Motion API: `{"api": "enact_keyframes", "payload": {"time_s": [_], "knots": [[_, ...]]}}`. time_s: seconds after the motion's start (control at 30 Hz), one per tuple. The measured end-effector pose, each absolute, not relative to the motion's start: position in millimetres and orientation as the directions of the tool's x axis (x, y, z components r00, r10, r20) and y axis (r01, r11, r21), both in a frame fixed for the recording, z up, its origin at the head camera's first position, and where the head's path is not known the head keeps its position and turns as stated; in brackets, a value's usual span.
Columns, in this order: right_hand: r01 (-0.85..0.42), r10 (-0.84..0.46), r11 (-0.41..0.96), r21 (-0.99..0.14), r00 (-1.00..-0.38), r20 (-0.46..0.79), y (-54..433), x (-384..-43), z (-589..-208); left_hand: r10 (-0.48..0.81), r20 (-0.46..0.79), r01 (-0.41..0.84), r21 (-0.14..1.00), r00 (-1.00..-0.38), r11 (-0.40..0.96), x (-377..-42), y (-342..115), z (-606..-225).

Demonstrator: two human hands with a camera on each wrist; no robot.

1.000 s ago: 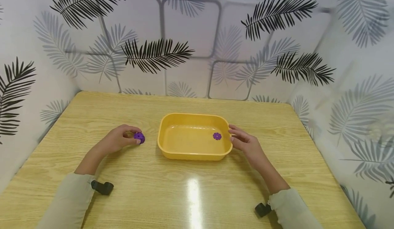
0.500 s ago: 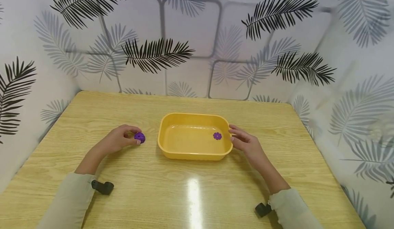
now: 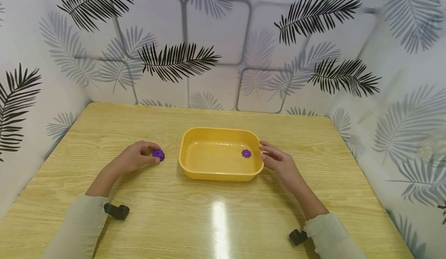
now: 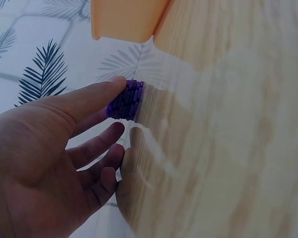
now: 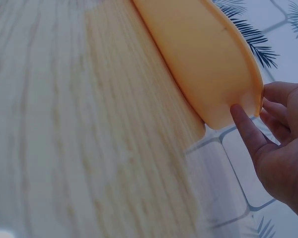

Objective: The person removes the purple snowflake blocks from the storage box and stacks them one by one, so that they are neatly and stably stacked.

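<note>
My left hand [image 3: 136, 157] pinches a small stack of purple flower-shaped discs [image 3: 158, 155] between thumb and forefinger, left of a yellow plastic tub [image 3: 217, 177]. In the left wrist view, the discs [image 4: 125, 100] appear edge-on, layered close together, at the wood tabletop; the other fingers are loosely bent and hold nothing. One purple flower-shaped disc [image 3: 246, 153] lies flat on the tub floor, towards its right end. At that end my right hand [image 3: 280, 165] rests its fingers and thumb against the outside of the tub wall [image 5: 208, 74], without curling round it.
A light wood-grain table [image 3: 167, 220] stands against walls covered in leaf-patterned paper [image 3: 216, 30]. Black camera mounts [image 3: 117, 211] are at both sleeve cuffs. Bright light reflects off the tabletop in front of the tub.
</note>
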State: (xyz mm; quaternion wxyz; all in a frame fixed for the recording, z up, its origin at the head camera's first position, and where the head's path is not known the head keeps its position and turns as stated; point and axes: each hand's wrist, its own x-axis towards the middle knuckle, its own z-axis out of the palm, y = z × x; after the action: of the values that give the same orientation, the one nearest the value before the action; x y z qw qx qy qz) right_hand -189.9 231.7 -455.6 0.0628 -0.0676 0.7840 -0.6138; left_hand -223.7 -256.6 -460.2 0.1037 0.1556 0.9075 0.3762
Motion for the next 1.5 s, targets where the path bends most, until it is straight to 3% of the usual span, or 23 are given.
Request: {"api": "enact_keyframes", "payload": {"time_s": [0.6, 1.07, 1.5], "knots": [[-0.032, -0.185, 0.220, -0.975, -0.983, -0.009, 231.6, -189.7, -455.9, 0.345, -0.019, 0.220, 0.735, -0.939, 0.641, -226.4, -243.2, -430.8], [-0.045, -0.189, 0.222, -0.974, -0.982, 0.002, 234.0, -189.5, -457.4, 0.517, 0.130, 0.397, 0.801, -0.846, 0.448, -247.3, -141.1, -379.8], [-0.057, -0.199, 0.235, -0.970, -0.980, 0.009, 234.2, -191.0, -459.0, 0.564, 0.113, 0.409, 0.803, -0.818, 0.433, -262.5, -79.8, -380.4]]}}
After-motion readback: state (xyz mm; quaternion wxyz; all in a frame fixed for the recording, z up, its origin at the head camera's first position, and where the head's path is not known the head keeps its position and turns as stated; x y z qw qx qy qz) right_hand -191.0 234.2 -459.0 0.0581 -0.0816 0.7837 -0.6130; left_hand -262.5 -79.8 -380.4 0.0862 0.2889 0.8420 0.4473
